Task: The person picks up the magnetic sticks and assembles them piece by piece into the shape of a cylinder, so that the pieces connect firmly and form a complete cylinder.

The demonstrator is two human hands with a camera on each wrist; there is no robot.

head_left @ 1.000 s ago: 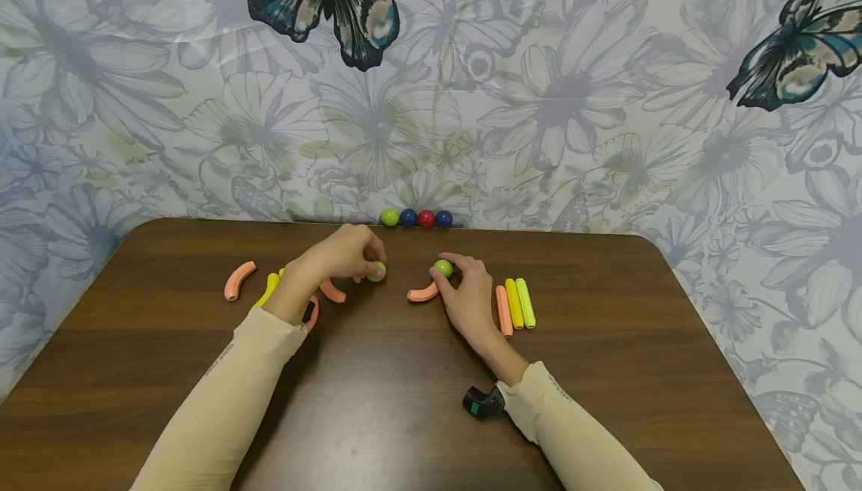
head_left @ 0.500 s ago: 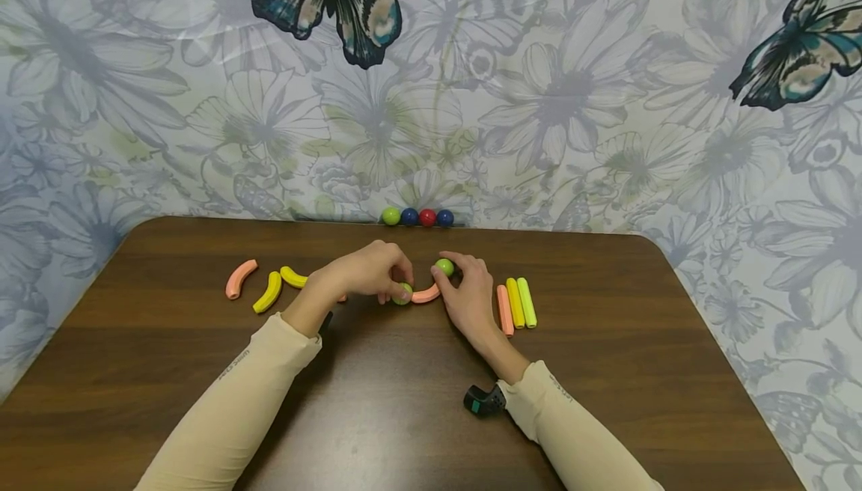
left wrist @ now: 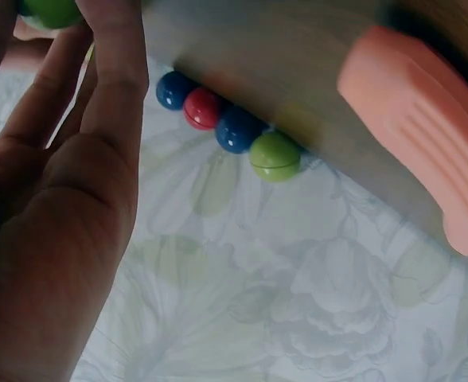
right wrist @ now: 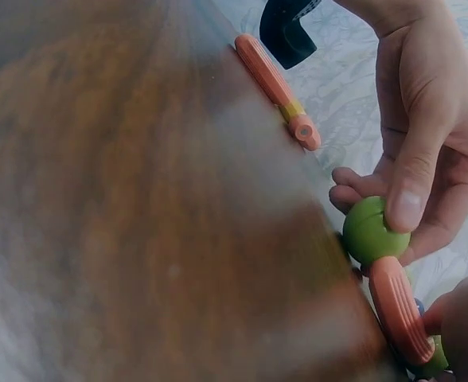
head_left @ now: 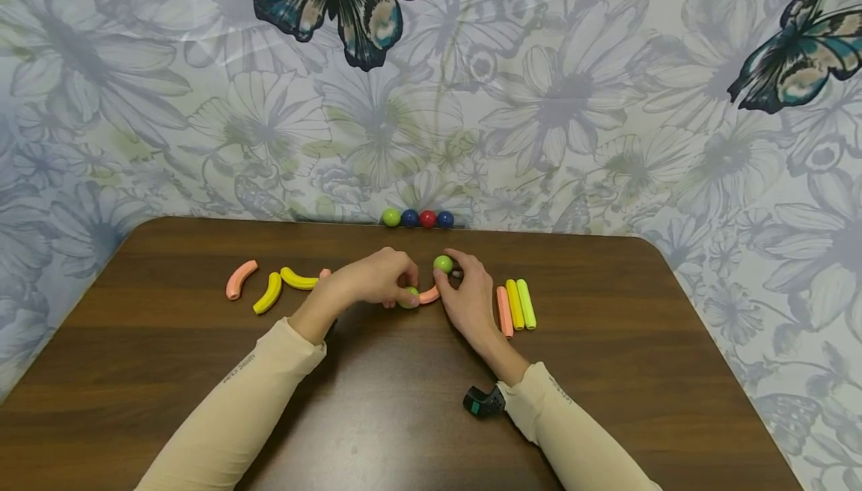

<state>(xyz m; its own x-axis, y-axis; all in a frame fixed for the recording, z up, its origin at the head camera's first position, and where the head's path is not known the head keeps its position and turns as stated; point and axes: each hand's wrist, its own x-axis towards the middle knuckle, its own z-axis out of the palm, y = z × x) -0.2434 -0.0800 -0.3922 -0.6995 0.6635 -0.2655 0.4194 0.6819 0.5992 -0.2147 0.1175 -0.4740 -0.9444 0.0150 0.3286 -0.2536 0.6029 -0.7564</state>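
Observation:
In the head view, my left hand pinches a green ball between thumb and fingers. The ball touches the left end of a curved orange rod. At the rod's right end sits a second green ball. My right hand holds that end of the rod, its thumb below the second ball. The right wrist view shows the ribbed orange rod joined end to end with the left hand's green ball. My left hand partly hides its ball in the head view.
Curved rods lie at left: orange, yellow and another yellow. Straight rods in orange, yellow and lime lie right of my right hand. Several balls line the table's back edge against the patterned cloth.
My left hand has moved right and slightly nearer with its green ball, from apart to touching the curved orange rod's left end. My right hand stays nearly still.

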